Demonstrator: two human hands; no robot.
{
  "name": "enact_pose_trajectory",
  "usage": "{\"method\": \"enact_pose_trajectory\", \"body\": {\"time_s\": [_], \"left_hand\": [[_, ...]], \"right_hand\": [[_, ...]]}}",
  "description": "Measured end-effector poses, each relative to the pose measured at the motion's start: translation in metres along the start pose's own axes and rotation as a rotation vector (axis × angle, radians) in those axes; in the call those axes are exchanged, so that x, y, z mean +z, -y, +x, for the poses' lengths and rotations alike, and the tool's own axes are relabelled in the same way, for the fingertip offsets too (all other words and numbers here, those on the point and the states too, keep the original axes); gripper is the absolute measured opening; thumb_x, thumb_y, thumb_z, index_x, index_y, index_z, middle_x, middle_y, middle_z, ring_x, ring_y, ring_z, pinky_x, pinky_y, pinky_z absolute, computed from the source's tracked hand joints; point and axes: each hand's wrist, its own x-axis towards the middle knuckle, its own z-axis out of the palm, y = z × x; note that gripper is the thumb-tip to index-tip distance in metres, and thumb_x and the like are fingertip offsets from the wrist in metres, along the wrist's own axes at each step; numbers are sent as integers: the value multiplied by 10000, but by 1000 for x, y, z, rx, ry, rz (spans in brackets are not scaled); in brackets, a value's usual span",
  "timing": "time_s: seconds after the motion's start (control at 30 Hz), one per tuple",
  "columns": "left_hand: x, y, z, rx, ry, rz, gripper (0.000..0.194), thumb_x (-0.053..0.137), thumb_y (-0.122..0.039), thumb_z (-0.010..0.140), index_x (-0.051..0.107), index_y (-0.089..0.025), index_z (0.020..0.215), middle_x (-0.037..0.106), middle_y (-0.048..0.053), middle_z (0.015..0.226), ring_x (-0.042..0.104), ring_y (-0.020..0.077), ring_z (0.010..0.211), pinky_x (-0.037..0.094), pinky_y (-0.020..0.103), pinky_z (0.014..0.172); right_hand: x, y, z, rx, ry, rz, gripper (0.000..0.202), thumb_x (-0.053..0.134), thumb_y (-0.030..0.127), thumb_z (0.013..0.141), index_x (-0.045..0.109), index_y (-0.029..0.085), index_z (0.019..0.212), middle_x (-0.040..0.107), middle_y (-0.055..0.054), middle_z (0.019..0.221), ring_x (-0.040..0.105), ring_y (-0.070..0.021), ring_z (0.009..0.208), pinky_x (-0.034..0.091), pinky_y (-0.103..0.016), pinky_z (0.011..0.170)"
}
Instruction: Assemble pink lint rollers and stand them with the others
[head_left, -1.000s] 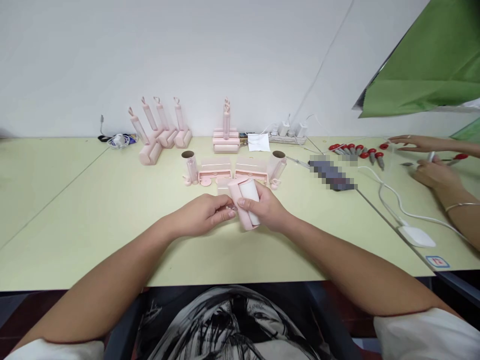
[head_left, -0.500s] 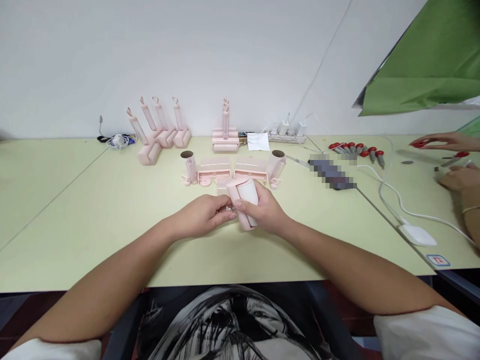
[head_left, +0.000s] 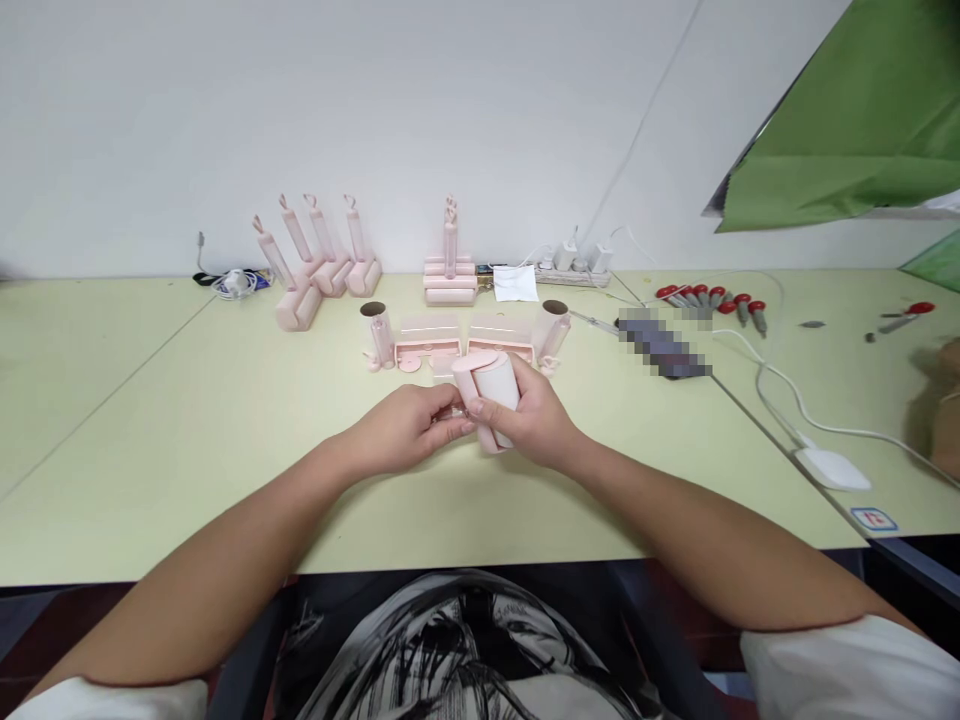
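Observation:
My right hand [head_left: 536, 418] is wrapped round a lint roller [head_left: 496, 385], a white sticky roll in a pink case held upright and slightly tilted. My left hand [head_left: 420, 425] meets it from the left, fingers closed on a clear part at the case's side, mostly hidden by the fingertips. Just beyond lie two opened pink cases [head_left: 427, 348] with clear covers. A roll with a brown cardboard core [head_left: 373, 311] stands at their left and another roll [head_left: 555, 310] at their right, each beside a clear pink handle.
Several pink lint rollers [head_left: 298, 302] with upright handles stand at the back left; more [head_left: 450, 285] stand at the back middle. A power strip [head_left: 581, 278], a blurred dark object [head_left: 664, 345], a white charger [head_left: 832, 467] with cable and several red-handled tools [head_left: 726, 300] lie to the right.
The lint roller has shifted slightly upward in my hands, its grip unchanged. At the right, another person's hands have drawn back, leaving a red-handled tool on the table.

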Motion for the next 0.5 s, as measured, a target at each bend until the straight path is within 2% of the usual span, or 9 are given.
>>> {"method": "enact_pose_trajectory", "body": {"time_s": [0.13,0.3,0.37,0.43,0.5], "left_hand": [[-10,-2,-1,24,-38,7,315,522,-472,948,615,-172,916,582,-23,695,508,115,603,375,241,589],[-28,16,-3,-21,-163,-54,343,565,-490,919,662,-162,929,602,-11,718,504,115,636,391,241,615],[-31,23,-2,-28,-202,-137,366,547,-503,925,669,-158,914,604,-1,728,495,114,637,399,244,617],[-28,25,0,-42,-238,-307,406,539,-545,920,658,-157,938,551,-12,660,457,105,574,386,243,566],[-21,24,2,-52,-257,-535,457,553,-602,894,627,-159,975,462,-45,582,398,92,494,350,237,499]], "right_hand": [[-6,10,2,-49,-60,5,415,767,453,757,599,197,1038,652,-38,910,607,-204,808,499,-319,689],[-22,7,14,32,-206,137,495,786,538,713,582,214,1027,680,-39,889,655,-227,807,543,-348,691],[-27,5,18,94,-181,276,543,723,649,720,585,223,1028,692,-46,869,671,-242,809,558,-364,686],[-28,6,19,178,-107,429,590,558,760,776,600,228,1029,701,-64,863,682,-256,823,567,-380,680],[-27,10,17,258,-24,541,611,454,781,808,616,233,1024,707,-78,872,684,-257,812,566,-388,657]]}}
